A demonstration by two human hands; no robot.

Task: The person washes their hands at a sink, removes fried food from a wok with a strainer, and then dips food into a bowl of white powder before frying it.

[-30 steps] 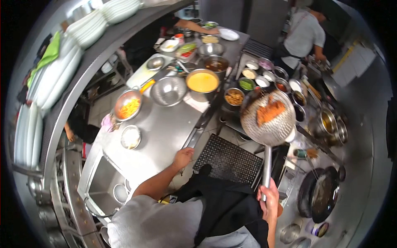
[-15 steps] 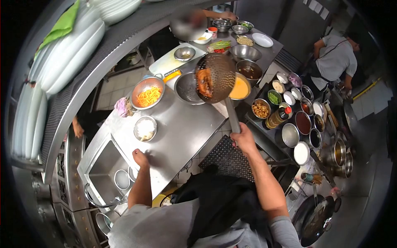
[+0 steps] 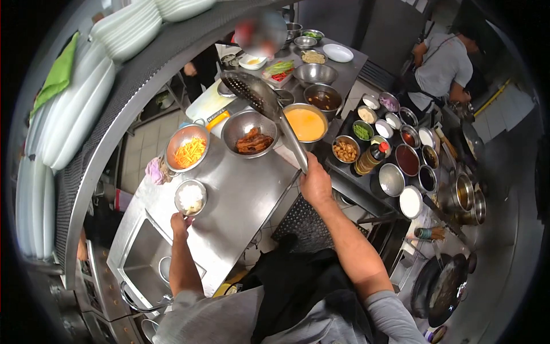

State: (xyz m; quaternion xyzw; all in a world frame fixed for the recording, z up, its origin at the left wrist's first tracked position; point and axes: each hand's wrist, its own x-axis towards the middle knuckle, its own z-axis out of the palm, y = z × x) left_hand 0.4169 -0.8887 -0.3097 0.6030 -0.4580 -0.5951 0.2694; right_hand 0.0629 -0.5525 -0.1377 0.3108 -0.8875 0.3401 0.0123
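Observation:
My right hand (image 3: 316,182) is closed round the handle of a large perforated ladle (image 3: 252,92), tilted above the table. Just below the ladle, a steel bowl (image 3: 235,129) holds browned, cooked food (image 3: 254,142). My left hand (image 3: 180,222) is at the near rim of a small bowl of white food (image 3: 191,196), with its fingers partly hidden; whether they grip the rim I cannot tell. Left of the steel bowl is a colander of orange and yellow shreds (image 3: 189,151). A pot of orange liquid (image 3: 305,124) stands right of the ladle's handle.
A sink (image 3: 143,246) is at the left of the steel table (image 3: 240,192). Sauce and ingredient bowls crowd the right counter, with a bottle (image 3: 369,160). A co-worker (image 3: 444,66) stands at the upper right. Stacked plates (image 3: 86,103) line the left shelf. A wok (image 3: 447,289) sits lower right.
The browned food has gone from the ladle into the steel bowl. The ladle has tilted and shifted left. My left hand has moved up to the small bowl of white food.

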